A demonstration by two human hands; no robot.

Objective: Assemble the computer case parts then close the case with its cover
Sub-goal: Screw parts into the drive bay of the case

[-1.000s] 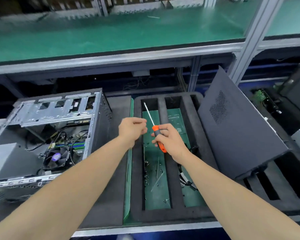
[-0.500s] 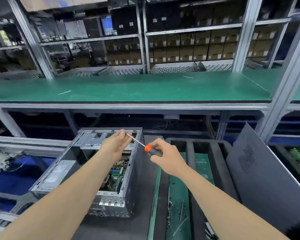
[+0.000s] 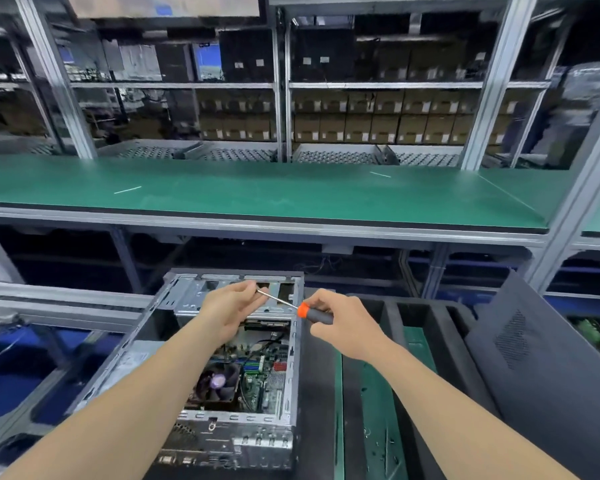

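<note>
Right hand (image 3: 343, 323) grips screwdriver (image 3: 314, 314) handle. Left hand (image 3: 229, 306) pinches its tip, above open case (image 3: 243, 434). Fan (image 3: 219, 382) already inside. Cover (image 3: 548, 375) still off, leaning at right. Looks like screwing, then closing, left to do.

A long green bench (image 3: 257, 192) with a pale metal edge runs across the room. Two thin white strips (image 3: 127, 190) lie on it, well apart. Grey metal posts (image 3: 54, 77) rise from the bench's back edge and right end. Behind the bench, perforated metal trays (image 3: 201, 152) sit at its level. Above them are dim shelves (image 3: 378, 85) with rows of brown cardboard boxes (image 3: 378, 124). Higher up stand dark boxes (image 3: 246, 57) with small white labels and a blue-lit screen (image 3: 207, 62). Under the bench it is dark, with a few loose wires (image 3: 323, 263). Below the bench to the left, grey rails (image 3: 49, 303) cross a blue surface (image 3: 14, 379).
</note>
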